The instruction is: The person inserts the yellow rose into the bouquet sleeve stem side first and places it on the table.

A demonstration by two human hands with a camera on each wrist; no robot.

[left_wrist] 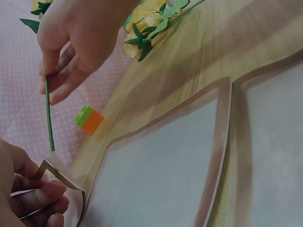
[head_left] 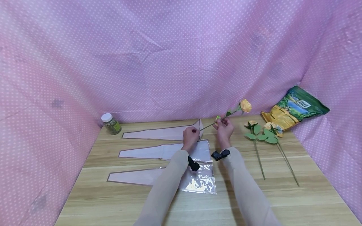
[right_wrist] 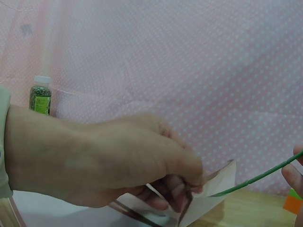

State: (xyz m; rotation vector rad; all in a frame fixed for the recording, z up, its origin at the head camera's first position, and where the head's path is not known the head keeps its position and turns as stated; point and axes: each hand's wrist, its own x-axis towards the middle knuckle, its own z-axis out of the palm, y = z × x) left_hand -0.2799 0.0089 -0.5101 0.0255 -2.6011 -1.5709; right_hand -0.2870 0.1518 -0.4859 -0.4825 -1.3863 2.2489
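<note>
My left hand [head_left: 190, 138] pinches the wide mouth of the farthest flower sleeve [head_left: 158, 134], a white wrapper with a brown border, and holds its edge raised. In my right hand [head_left: 224, 131] is the thin green stem [left_wrist: 49, 118] of a yellow artificial rose [head_left: 245, 105], gripped between thumb and fingers. The rose slants, bloom up and to the right. Its lower stem end reaches the sleeve's mouth beside the left fingers, and in the right wrist view the tip overlaps the white inside of the sleeve. A green and orange toy block [left_wrist: 90, 119] lies behind the right hand.
Two more sleeves, the middle one [head_left: 150, 152] and the nearest one [head_left: 130, 176], lie side by side under the left arm. At right are two yellow roses, one [head_left: 255, 147] beside the other [head_left: 285, 157]. A green and yellow bag [head_left: 302, 103] leans behind; a white-capped jar [head_left: 111, 124] stands far left.
</note>
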